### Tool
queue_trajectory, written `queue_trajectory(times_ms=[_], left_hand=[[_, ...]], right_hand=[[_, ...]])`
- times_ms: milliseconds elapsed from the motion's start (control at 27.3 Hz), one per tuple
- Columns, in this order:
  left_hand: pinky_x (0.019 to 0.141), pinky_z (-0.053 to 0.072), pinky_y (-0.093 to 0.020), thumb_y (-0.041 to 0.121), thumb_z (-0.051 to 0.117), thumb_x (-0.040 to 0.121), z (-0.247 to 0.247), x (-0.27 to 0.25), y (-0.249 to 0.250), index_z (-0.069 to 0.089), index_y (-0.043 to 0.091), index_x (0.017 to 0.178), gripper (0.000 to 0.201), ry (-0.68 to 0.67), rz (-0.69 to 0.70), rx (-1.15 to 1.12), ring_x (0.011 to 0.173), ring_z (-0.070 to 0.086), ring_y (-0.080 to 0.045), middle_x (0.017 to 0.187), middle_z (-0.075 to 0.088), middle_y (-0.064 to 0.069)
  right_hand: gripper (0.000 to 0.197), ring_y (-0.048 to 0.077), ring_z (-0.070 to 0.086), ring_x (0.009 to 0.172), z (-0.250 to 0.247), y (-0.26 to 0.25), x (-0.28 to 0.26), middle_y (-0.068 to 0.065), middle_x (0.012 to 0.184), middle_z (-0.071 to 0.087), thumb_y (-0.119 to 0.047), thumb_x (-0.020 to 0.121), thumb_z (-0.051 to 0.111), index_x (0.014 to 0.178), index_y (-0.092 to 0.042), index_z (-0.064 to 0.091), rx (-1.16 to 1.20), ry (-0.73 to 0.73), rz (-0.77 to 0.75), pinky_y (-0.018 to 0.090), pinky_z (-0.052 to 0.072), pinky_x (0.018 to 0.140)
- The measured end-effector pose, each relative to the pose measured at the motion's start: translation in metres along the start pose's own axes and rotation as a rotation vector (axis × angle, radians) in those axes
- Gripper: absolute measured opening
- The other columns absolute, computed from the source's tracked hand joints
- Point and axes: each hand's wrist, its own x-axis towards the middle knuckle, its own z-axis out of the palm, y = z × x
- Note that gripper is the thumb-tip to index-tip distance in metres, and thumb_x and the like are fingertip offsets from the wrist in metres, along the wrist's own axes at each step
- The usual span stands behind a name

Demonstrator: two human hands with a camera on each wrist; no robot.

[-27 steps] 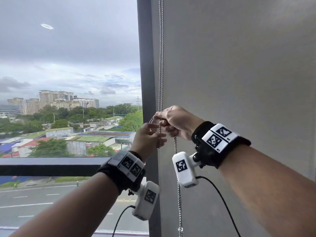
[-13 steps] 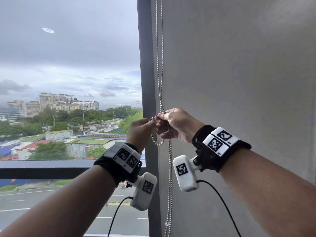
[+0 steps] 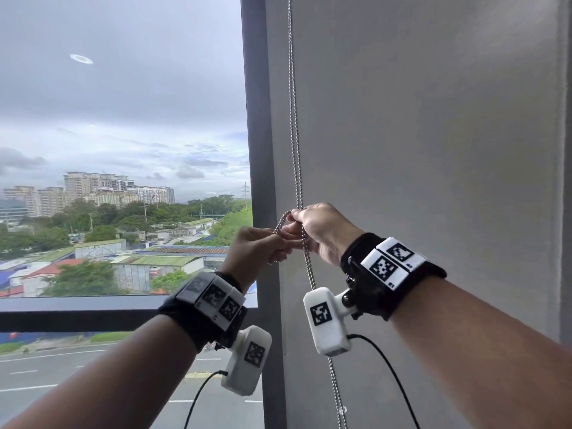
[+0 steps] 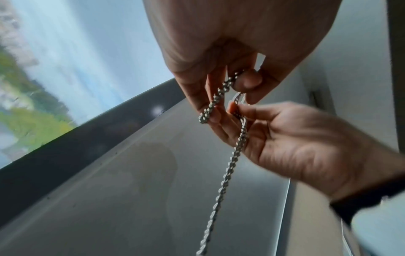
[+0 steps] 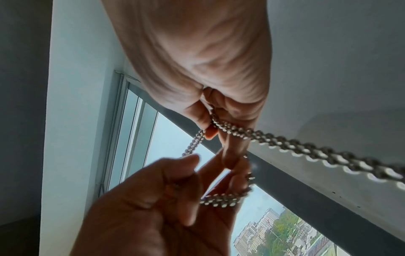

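Head view: the bead chain (image 3: pixel 294 119) hangs straight down before the grey blind (image 3: pixel 433 150), beside the window frame (image 3: pixel 257 119). The right hand (image 3: pixel 322 233) pinches it, and the left hand (image 3: pixel 253 252) grips a short loop just beside. Left wrist view: left fingers (image 4: pixel 197 97) clamp doubled beads, the chain crossing the right palm. Right wrist view: right thumb and fingers squeeze the chain, its loop round the left fingertips.

No legible words or numbers, black-and-white square code markers (image 3: pixel 383 269) on wristbands (image 3: pixel 356 258), wrist cameras (image 3: pixel 329 339)
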Motion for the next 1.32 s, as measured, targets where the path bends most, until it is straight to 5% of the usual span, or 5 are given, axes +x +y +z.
queue_trajectory(times_ms=[110, 439, 659, 1135, 1318], left_hand=[[0.053, 0.037, -0.024, 0.015, 0.061, 0.060, 0.004, -0.001, -0.004, 0.064, -0.018, 0.071, 0.035, -0.097, -0.036, 0.146, 0.053, 0.046, -0.018, 0.066, 0.059, -0.020], [0.071, 0.043, -0.027, 0.007, 0.060, 0.057, 0.005, 0.000, 0.010, 0.068, 0.003, 0.061, 0.010, -0.166, -0.148, -0.197, 0.064, 0.059, -0.017, 0.065, 0.062, -0.012], [0.081, 0.050, -0.035, 0.007, 0.059, 0.060, -0.011, 0.013, 0.028, 0.067, -0.014, 0.081, 0.031, -0.040, 0.012, 0.043, 0.081, 0.060, -0.030, 0.088, 0.066, -0.030], [0.044, 0.035, -0.019, 0.016, 0.067, 0.077, -0.061, 0.025, 0.003, 0.061, 0.008, 0.061, 0.019, -0.084, -0.088, 0.848, 0.039, 0.044, -0.010, 0.048, 0.053, -0.001], [0.048, 0.051, -0.028, 0.049, 0.065, 0.078, -0.069, 0.022, -0.008, 0.051, 0.008, 0.054, 0.050, 0.047, -0.364, 0.418, 0.041, 0.058, -0.022, 0.043, 0.047, -0.006]], right_hand=[[0.020, 0.025, 0.062, 0.070, 0.003, -0.002, -0.004, 0.011, 0.078, 0.063, -0.016, 0.100, 0.049, 0.084, -0.010, 0.059, -0.112, 0.035, 0.008, 0.035, 0.051, 0.057], [0.036, 0.016, 0.062, 0.085, 0.004, -0.011, -0.018, 0.008, 0.114, 0.067, -0.018, 0.103, 0.043, 0.138, -0.008, 0.046, -0.272, -0.053, 0.002, 0.034, 0.053, 0.080], [0.032, 0.015, 0.059, 0.085, 0.005, -0.012, -0.024, 0.004, 0.100, 0.063, -0.039, 0.105, 0.034, 0.120, -0.018, 0.053, -0.359, -0.141, 0.036, 0.032, 0.042, 0.066], [0.032, 0.016, 0.060, 0.080, -0.013, 0.003, -0.021, 0.012, 0.107, 0.073, -0.029, 0.083, 0.072, 0.105, -0.005, 0.065, -0.617, -0.070, -0.029, 0.021, 0.033, 0.050], [0.014, 0.005, 0.061, 0.048, -0.017, 0.008, -0.024, 0.013, 0.098, 0.076, -0.012, 0.085, 0.069, 0.088, -0.013, 0.055, -0.609, -0.031, -0.037, 0.008, 0.030, 0.027]])
